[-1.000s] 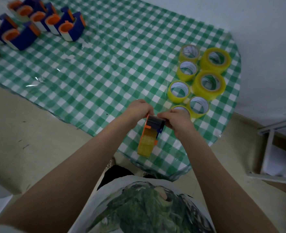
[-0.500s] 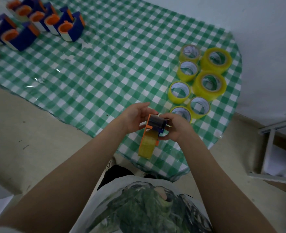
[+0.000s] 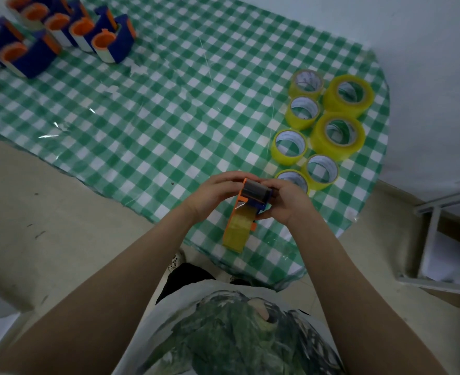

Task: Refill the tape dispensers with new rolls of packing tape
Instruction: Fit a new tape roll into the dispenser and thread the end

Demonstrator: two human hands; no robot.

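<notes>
Orange-and-blue dispenser (image 3: 246, 212) up over near edge of green-checked surface (image 3: 169, 117), yellow tape loaded in it. My left hand (image 3: 215, 193) grips its left side, fingers curled over top. Right hand (image 3: 288, 201) clasps right side beside dark roller (image 3: 256, 189). I count seven yellow tape rolls (image 3: 316, 139) clustered just beyond right hand. Blue dispensers (image 3: 107, 41) grouped far left.

person's wearing a white tee (image 3: 169, 315) with a big dark green print (image 3: 237, 336), forearms (image 3: 115, 269) bare, black trousers (image 3: 185, 277), speckled shoe (image 3: 175, 262)
</notes>
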